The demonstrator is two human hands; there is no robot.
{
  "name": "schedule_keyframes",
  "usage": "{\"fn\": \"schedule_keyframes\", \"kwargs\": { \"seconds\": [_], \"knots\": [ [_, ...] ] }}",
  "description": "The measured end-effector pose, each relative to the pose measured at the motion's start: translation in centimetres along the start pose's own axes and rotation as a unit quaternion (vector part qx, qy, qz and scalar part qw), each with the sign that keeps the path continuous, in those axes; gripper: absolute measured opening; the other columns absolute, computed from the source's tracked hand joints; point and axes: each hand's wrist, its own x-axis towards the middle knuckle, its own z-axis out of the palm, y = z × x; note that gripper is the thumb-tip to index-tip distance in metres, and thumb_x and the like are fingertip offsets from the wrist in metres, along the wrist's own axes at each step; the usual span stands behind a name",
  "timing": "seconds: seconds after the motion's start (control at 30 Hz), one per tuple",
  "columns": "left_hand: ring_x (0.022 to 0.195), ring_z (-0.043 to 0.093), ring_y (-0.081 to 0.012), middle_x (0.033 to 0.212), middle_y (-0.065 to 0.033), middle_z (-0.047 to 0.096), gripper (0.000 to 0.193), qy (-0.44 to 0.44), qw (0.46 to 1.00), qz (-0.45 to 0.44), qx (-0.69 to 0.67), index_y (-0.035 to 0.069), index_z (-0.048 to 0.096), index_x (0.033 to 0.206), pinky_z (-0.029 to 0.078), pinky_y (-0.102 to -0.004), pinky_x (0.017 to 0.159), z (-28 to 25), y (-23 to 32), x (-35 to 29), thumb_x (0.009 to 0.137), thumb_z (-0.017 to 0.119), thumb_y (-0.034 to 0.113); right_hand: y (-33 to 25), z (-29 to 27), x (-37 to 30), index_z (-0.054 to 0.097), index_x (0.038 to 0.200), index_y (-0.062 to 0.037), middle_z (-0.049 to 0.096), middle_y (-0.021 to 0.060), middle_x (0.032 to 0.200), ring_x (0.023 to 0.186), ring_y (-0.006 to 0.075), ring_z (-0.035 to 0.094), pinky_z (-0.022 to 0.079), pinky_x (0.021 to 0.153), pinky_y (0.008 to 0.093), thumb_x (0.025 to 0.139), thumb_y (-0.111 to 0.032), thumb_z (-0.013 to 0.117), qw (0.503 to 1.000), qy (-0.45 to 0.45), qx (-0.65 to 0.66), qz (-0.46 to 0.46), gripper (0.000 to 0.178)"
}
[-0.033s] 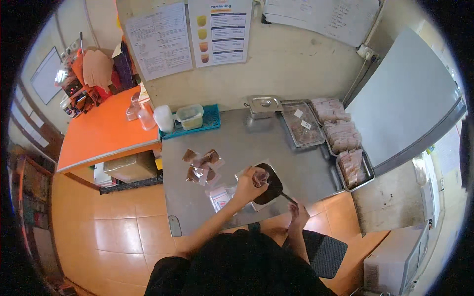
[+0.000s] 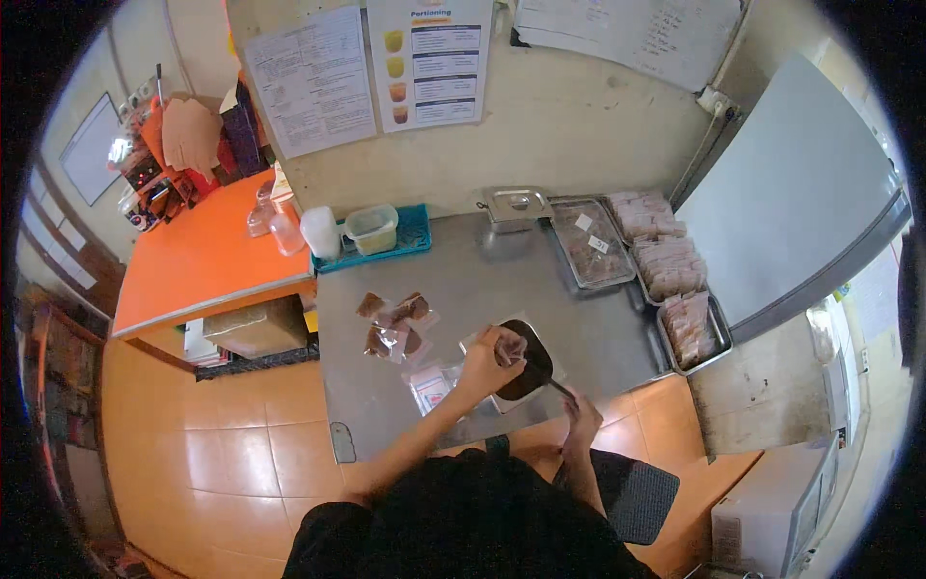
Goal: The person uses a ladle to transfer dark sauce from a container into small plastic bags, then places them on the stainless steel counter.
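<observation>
My left hand (image 2: 487,360) is closed around a small clear plastic bag (image 2: 511,348), its mouth held open over a metal pan (image 2: 512,406). Dark brown contents (image 2: 528,378) fill that pan. In my right hand (image 2: 582,419) is the dark handle of a long utensil (image 2: 561,389); its head reaches in beside the bag, and its exact kind is hidden. To the left lie several small clear packets (image 2: 394,325) with brown filling. A stack of flat plastic bags (image 2: 427,390) lies close to my left forearm.
Metal trays of filled packets (image 2: 667,267) line the right side of the steel table (image 2: 463,282). Beside them sit a covered tray (image 2: 591,243) and a lidded pan (image 2: 516,206). A teal tray (image 2: 413,230) with containers stands back left, next to an orange table (image 2: 203,261).
My right hand has shifted slightly to the left with the utensil. My left hand keeps its grip on the bag over the pan.
</observation>
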Motion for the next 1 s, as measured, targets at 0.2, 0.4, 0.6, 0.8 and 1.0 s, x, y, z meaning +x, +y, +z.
{"fn": "schedule_keyframes", "kwargs": {
  "seconds": [0.2,0.4,0.6,0.8,1.0],
  "knots": [
    [0.071,0.061,-0.0160,0.086,-0.0076,0.059,0.042,-0.037,0.994,-0.073,-0.067,0.002,0.057,0.096,0.050,-0.0291,0.064,-0.2,2.3,0.1,0.067,0.085,0.016,-7.4,7.1,-0.9,0.068,0.108,-0.0039,0.066,0.0089,0.104,0.090,0.0190,0.060,0.046,0.083,0.0322,0.081,-0.005,0.069,0.878,-0.147,-0.266,-0.369,0.026],
    [0.073,0.062,-0.0098,0.082,-0.0037,0.061,0.025,-0.065,0.961,-0.131,-0.233,0.000,0.057,0.092,0.051,-0.0255,0.063,-1.2,3.0,0.3,0.077,0.077,0.004,-8.7,8.9,-0.6,0.063,0.091,-0.0005,0.062,0.0070,0.086,0.081,0.0170,0.058,0.044,0.074,0.0278,0.082,-0.005,0.070,0.922,-0.131,-0.169,-0.322,0.012],
    [0.075,0.066,-0.0117,0.083,-0.0066,0.067,0.008,-0.026,0.945,-0.148,-0.290,-0.002,0.064,0.088,0.053,-0.0249,0.067,-2.7,2.4,-0.3,0.084,0.070,0.000,-9.4,9.0,-0.2,0.062,0.089,-0.0007,0.063,0.0073,0.082,0.072,0.0155,0.058,0.046,0.066,0.0284,0.085,-0.008,0.069,0.922,-0.164,-0.149,-0.319,0.011],
    [0.072,0.066,-0.0127,0.079,-0.0067,0.069,0.003,0.017,0.974,-0.112,-0.195,-0.002,0.067,0.082,0.055,-0.0264,0.065,-3.4,3.4,-0.7,0.082,0.068,-0.005,-10.5,10.2,-0.7,0.061,0.089,-0.0023,0.063,0.0105,0.082,0.073,0.0208,0.062,0.047,0.066,0.0306,0.086,-0.009,0.067,0.892,-0.218,-0.202,-0.340,0.010],
    [0.068,0.064,-0.0118,0.078,-0.0069,0.069,0.005,0.013,0.963,-0.149,-0.222,-0.002,0.068,0.078,0.054,-0.0267,0.064,-3.9,3.7,-0.7,0.080,0.067,-0.007,-10.8,10.5,-0.8,0.060,0.088,-0.0019,0.060,0.0085,0.079,0.071,0.0188,0.059,0.047,0.067,0.0288,0.085,-0.008,0.068,0.880,-0.236,-0.218,-0.351,0.011]
  ]
}}
